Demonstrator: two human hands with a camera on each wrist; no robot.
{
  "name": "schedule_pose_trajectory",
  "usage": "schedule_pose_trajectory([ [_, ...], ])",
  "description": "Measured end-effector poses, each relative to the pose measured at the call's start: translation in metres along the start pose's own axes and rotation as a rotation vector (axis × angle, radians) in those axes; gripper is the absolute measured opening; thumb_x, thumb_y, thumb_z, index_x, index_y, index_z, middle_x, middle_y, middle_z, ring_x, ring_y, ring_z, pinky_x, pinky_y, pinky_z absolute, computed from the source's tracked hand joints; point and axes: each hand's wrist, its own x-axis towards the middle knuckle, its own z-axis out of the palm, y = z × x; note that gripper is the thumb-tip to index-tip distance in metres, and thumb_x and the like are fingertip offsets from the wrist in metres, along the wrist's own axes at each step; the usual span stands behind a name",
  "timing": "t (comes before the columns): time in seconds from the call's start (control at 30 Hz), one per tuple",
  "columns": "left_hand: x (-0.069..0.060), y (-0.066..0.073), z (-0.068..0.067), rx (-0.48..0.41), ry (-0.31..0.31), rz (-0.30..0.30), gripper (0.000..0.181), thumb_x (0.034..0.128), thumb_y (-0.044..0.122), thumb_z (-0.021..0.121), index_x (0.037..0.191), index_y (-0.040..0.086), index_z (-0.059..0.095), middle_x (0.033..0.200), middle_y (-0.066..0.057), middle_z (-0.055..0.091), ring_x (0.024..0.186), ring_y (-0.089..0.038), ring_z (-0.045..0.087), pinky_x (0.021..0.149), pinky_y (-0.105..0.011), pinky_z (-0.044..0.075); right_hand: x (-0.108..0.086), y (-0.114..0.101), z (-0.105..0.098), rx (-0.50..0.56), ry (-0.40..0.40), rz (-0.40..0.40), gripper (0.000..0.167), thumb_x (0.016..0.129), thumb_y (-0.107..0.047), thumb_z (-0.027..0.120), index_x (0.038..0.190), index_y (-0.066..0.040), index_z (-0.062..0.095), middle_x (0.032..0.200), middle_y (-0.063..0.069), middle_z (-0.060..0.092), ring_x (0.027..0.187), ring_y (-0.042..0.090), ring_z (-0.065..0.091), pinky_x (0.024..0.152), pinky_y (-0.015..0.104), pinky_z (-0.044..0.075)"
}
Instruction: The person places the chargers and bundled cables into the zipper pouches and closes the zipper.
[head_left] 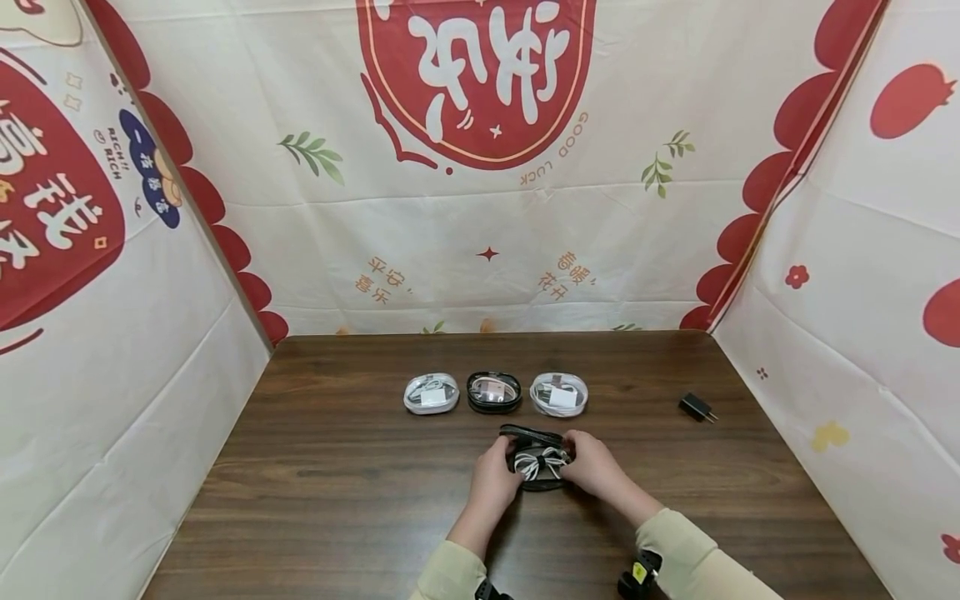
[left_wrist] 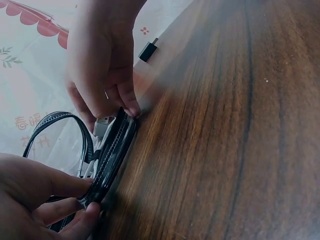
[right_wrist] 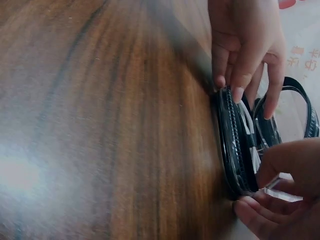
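A small clear case with black zippered edges (head_left: 531,433) stands on the table with its lid raised. Inside lies a bundled white cable (head_left: 542,462) tied with a black band; its metal USB plug (left_wrist: 102,126) shows in the left wrist view. My left hand (head_left: 495,477) pinches the case's left end between thumb and fingers. At the opposite end, my right hand (head_left: 592,462) holds the rim, its thumb near the cable. From the right wrist view, the zipper edge (right_wrist: 232,142) runs between both hands and the lid (right_wrist: 302,95) arches behind.
Behind the hands sit three cases in a row: a white one (head_left: 431,393), a black one (head_left: 494,392) and another white one (head_left: 558,394). Off to the right lies a black plug adapter (head_left: 697,407). Printed cloth walls border the wooden table (head_left: 337,500).
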Motion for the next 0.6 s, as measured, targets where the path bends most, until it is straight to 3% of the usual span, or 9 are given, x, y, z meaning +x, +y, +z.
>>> schedule_pose_trajectory([
  [0.2,0.001,-0.0013,0.0012,-0.026,0.016,-0.035,0.054,0.0675,-0.008,0.077,0.118,0.004,0.062,0.107,-0.013,0.07,0.103,-0.032,0.064,0.087,-0.044,0.049,-0.0019,0.0009,0.0017,0.019,0.069,0.018,0.028,0.064,0.0,0.074,0.091,0.002,0.069,0.083,0.006,0.066,0.076,0.02,0.058,0.071,0.038,0.048],
  [0.4,0.0003,-0.0005,0.0011,-0.035,0.028,-0.03,0.055,0.0668,-0.008,0.077,0.118,0.004,0.062,0.105,-0.014,0.07,0.102,-0.033,0.064,0.086,-0.043,0.05,-0.0036,0.0005,0.0011,0.028,0.095,-0.01,0.02,0.064,0.003,0.07,0.083,0.0,0.073,0.077,0.003,0.067,0.07,0.016,0.055,0.065,0.034,0.046],
  [0.6,-0.0005,0.0014,0.002,-0.033,0.057,-0.018,0.053,0.0668,-0.008,0.077,0.116,0.002,0.062,0.102,-0.014,0.07,0.098,-0.032,0.065,0.084,-0.042,0.05,-0.0039,-0.0009,0.0022,-0.046,0.113,-0.041,0.014,0.067,0.004,0.068,0.076,-0.005,0.074,0.077,0.003,0.07,0.073,0.02,0.062,0.067,0.038,0.051],
])
